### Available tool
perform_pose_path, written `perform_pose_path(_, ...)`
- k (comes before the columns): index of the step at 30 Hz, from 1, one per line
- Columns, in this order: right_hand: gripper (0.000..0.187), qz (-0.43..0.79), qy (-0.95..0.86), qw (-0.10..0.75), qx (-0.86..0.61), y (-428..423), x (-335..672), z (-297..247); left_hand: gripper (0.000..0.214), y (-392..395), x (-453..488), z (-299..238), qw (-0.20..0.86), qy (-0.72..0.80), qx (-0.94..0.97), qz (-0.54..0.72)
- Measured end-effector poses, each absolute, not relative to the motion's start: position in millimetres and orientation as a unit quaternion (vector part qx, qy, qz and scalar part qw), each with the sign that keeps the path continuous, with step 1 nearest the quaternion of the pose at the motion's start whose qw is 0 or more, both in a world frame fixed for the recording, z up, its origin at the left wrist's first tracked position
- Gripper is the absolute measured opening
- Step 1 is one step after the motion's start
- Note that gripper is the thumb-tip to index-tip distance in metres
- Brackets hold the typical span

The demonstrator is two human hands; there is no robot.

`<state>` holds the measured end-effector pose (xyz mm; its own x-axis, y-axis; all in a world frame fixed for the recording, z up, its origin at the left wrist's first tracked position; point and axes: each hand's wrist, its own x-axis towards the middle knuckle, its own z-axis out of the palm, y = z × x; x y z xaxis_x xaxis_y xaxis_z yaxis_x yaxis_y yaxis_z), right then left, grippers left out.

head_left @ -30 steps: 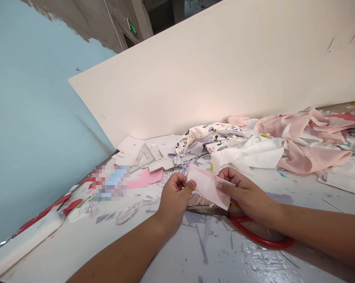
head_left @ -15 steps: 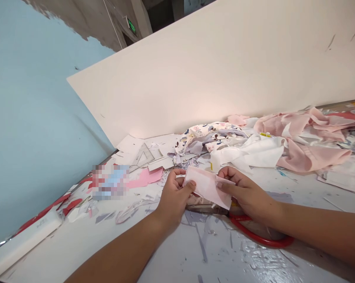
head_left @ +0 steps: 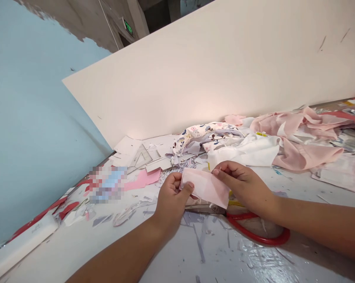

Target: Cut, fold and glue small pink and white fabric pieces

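My left hand [head_left: 173, 196] is closed on a pale pink fabric piece [head_left: 205, 186], with the thumb flat on its near face and the fingers behind. The piece is a small rectangle, tilted down to the right. My right hand [head_left: 239, 181] pinches at its upper edge, thumb and forefinger together; the exact spot between the fingertips is partly hidden. Below the fabric lies a pair of scissors [head_left: 261, 237] with red handles, the blades pointing left and partly covered by the fabric and my left hand.
White cloth [head_left: 245, 151], pink cloth [head_left: 307, 155] and a floral cloth strip [head_left: 192, 135] are heaped along the upright white board [head_left: 195, 78]. A clear set square [head_left: 142, 155] and pink paper [head_left: 143, 179] lie at left. Scraps litter the white table [head_left: 224, 263].
My right hand has shifted from the fabric's right end to its upper edge, leaving the lower right corner free. My left hand keeps its hold. The view has shifted slightly.
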<state>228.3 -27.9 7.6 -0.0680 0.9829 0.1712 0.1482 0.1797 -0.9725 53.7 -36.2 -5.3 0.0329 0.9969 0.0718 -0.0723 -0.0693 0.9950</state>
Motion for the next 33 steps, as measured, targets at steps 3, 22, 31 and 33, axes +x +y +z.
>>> perform_pose_path(3, 0.027, 0.422, -0.577, 0.516, -0.473, -26.8, 233.5, 11.9, 0.024, -33.3, 50.9, -5.9, 0.495, 0.458, 0.501, 0.543)
perform_pose_path(22, 0.042, 0.622, -0.44, 0.468, -0.448, -38.6, 219.8, 7.8, 0.028, -38.8, 55.5, -6.1, 0.531, 0.441, 0.498, 0.524)
perform_pose_path(31, 0.042, 0.616, -0.426, 0.488, -0.447, -40.5, 218.2, 7.5, 0.028, -41.6, 58.6, -10.1, 0.532, 0.444, 0.507, 0.513)
perform_pose_path(33, 0.04, 0.61, -0.427, 0.494, -0.449, -39.6, 218.2, 6.1, 0.03, -43.7, 59.0, -7.4, 0.551, 0.433, 0.501, 0.508)
